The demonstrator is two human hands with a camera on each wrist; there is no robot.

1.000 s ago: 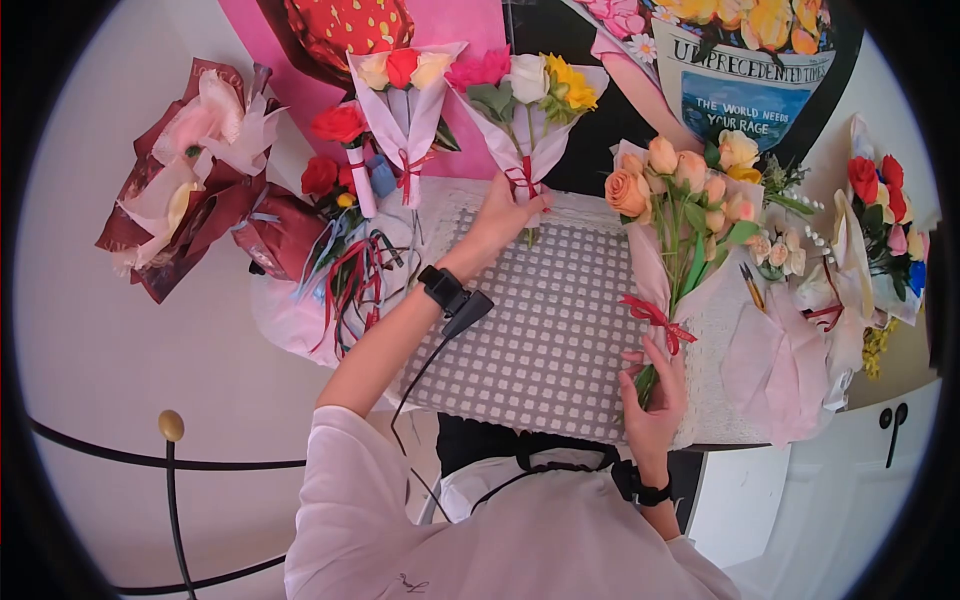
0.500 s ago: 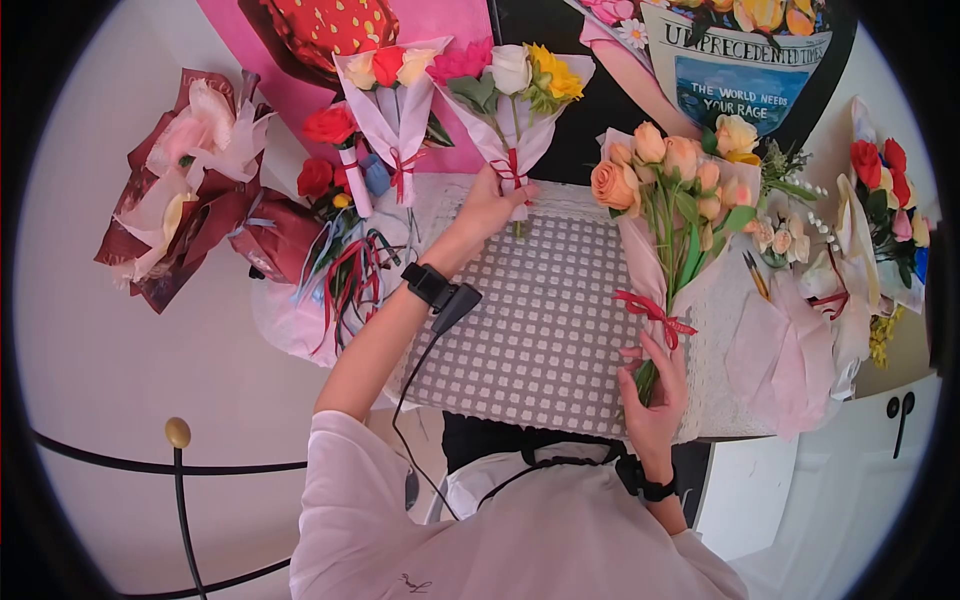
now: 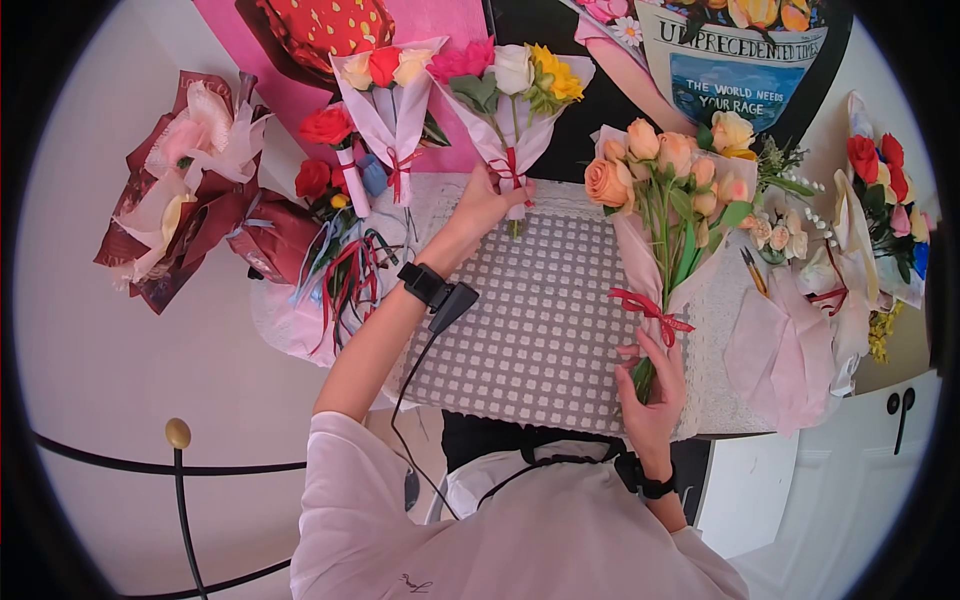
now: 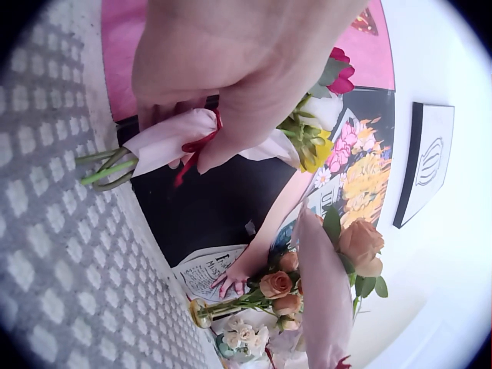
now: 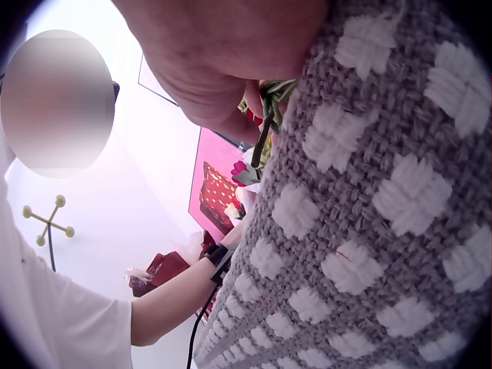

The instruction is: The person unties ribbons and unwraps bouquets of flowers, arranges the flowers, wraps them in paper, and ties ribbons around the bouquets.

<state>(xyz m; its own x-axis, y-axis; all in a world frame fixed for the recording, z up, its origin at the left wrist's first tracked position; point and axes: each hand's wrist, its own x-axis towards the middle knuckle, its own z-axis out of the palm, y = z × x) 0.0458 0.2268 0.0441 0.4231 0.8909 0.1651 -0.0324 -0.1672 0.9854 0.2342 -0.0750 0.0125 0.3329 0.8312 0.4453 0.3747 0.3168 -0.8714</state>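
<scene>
Here, the left hand point(image 3: 490, 207) pinches a mixed bouquet point(image 3: 515, 118) at the checked cloth point(image 3: 510, 330)'s far edge; the right hand point(image 3: 656, 400) curls round a peach bouquet point(image 3: 668, 218)'s stems, rightward. Light grips should spare the wrapping point(image 4: 171, 141).

My head view: bright, diffuse light; black vignetting at the corners. Left wrist view: plain white wall point(image 4: 424, 65) overexposed at right. Right wrist view: oval blur at upper left; my bare right hand point(image 5: 238, 58) shaded at top.
</scene>
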